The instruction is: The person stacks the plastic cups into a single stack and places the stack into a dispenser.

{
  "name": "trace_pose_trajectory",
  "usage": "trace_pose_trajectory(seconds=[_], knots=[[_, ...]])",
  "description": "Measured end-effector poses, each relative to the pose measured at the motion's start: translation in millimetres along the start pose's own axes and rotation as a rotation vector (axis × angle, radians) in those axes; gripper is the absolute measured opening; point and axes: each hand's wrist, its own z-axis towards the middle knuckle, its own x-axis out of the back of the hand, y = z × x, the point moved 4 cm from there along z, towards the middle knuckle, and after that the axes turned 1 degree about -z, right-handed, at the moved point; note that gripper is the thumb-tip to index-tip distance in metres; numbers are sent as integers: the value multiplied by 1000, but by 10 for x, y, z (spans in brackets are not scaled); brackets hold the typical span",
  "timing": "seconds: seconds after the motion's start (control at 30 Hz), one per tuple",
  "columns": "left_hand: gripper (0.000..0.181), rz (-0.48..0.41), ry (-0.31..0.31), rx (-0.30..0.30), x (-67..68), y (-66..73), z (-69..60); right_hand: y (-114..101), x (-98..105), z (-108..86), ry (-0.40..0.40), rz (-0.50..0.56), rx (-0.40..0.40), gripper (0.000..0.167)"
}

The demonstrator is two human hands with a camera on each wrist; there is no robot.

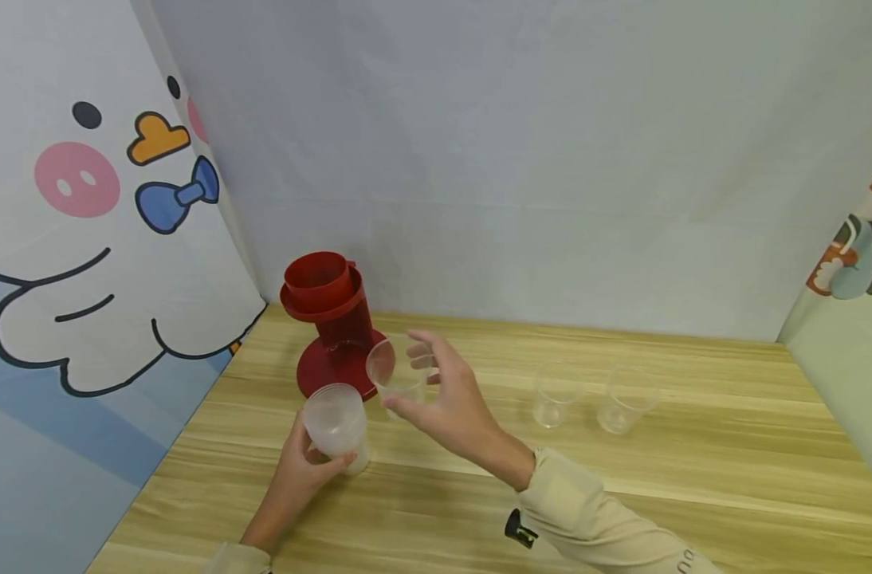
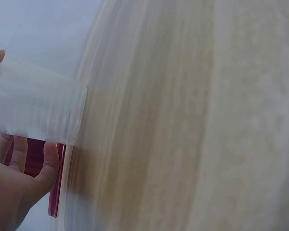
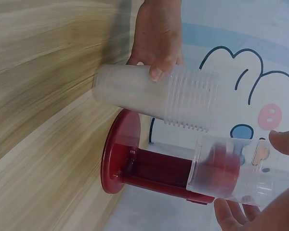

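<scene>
My left hand (image 1: 303, 470) grips a stack of clear plastic cups (image 1: 335, 422), thumb on one side and fingers on the other. The stack is mouth-up, its base at or just above the table; several nested rims (image 3: 190, 98) show in the right wrist view. In my right hand (image 1: 453, 399) is a clear plastic cup (image 1: 400, 379), held between thumb and fingers to the right of the stack. Behind both hands stands a red plastic stand (image 1: 328, 319) with a round base and a ring-shaped top. The left wrist view shows the left fingers (image 2: 48, 168) against the stack.
Two clear cups, one on the left (image 1: 554, 399) and one on the right (image 1: 622, 402), stand on the wood-grain table (image 1: 694, 494) to the right. A small black object (image 1: 520, 528) lies near the right sleeve. Cloth walls (image 1: 515, 159) enclose the table's back and sides.
</scene>
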Motion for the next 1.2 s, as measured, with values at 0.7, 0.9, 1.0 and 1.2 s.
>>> trace_pose_trajectory(seconds=[0.7, 0.9, 1.0, 1.2], knots=[[83, -20, 6, -11, 16, -2, -4, -91, -82, 84, -33, 0, 47, 73], [84, -18, 13, -10, 16, 5, -5, -133, -99, 103, -48, 3, 55, 72], [84, -21, 13, -10, 15, 7, -6, -143, -110, 111, -51, 11, 54, 72], [83, -21, 12, -4, 13, 9, -3, -180, -136, 127, -63, 21, 68, 73]])
